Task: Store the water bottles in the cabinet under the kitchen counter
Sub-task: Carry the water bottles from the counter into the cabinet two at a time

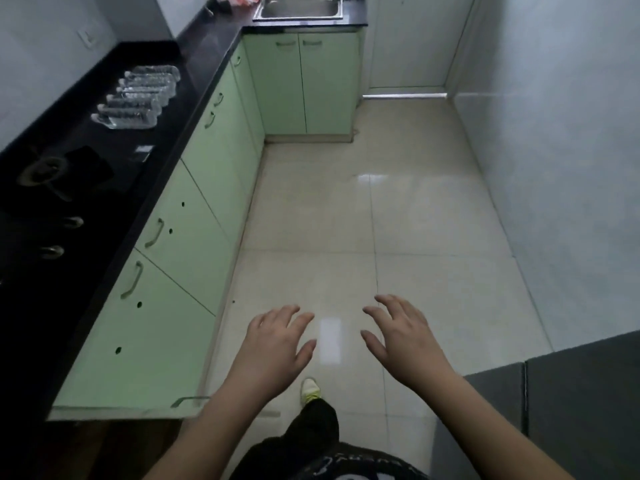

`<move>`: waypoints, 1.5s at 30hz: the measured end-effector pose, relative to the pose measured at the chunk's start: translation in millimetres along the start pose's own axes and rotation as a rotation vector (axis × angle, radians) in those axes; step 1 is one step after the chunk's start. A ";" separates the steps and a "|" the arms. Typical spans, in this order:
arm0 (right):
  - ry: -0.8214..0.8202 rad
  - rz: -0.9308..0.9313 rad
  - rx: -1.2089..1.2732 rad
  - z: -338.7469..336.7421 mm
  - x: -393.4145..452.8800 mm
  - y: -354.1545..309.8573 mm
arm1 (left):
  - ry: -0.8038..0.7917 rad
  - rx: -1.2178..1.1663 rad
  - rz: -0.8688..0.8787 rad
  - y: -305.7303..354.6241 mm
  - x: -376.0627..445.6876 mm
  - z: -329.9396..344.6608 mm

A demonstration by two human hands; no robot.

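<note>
Water bottles (136, 95): approx. 6 units, clear plastic, lying on their sides in one tight row, side by side and touching, on black surface (104, 161) at left. Caps point toward the wall; bases point toward surface front edge. Labels not legible.

Cabinet (194, 209): pale green doors w/ curved metal handles, running beneath the surface. All visible doors closed. Bottles sit above the mid-run doors.

Both bare hands hang empty over the tiled floor (398, 209), the left hand (277, 348) and right hand (401, 344) with fingers spread. A row of clear water bottles (138, 97) lies on the black bench (194, 64), above shut pale-green cabinet doors (194, 216). A steel sink (299, 8) sits at the far end.
</note>
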State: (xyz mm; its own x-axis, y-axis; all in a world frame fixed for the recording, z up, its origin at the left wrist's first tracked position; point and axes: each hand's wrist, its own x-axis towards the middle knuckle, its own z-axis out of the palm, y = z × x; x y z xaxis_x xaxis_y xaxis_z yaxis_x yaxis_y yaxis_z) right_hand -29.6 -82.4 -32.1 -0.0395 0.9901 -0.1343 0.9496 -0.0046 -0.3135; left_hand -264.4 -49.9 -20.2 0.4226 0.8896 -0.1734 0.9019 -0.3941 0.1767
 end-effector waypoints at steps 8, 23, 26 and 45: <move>-0.136 -0.040 -0.001 -16.4 113.1 17.1 | 0.017 -0.026 0.004 -33.9 110.0 -17.7; -0.024 0.113 0.060 -78.7 319.9 148.9 | -0.019 0.072 0.164 -5.3 380.0 -47.5; -0.032 0.090 0.077 -101.1 369.7 164.6 | -0.008 0.051 0.135 1.8 427.6 -61.9; -0.165 -0.337 -0.051 -129.1 705.0 64.8 | 0.167 -0.090 -0.352 -193.1 591.7 -123.1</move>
State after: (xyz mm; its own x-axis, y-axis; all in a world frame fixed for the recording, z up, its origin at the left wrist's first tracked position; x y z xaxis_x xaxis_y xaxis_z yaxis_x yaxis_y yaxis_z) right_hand 44.2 633.4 -25.8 -0.3983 0.8989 -0.1825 0.8888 0.3290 -0.3192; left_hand -199.5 581.0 -37.7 0.0626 0.9948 -0.0801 0.9744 -0.0436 0.2205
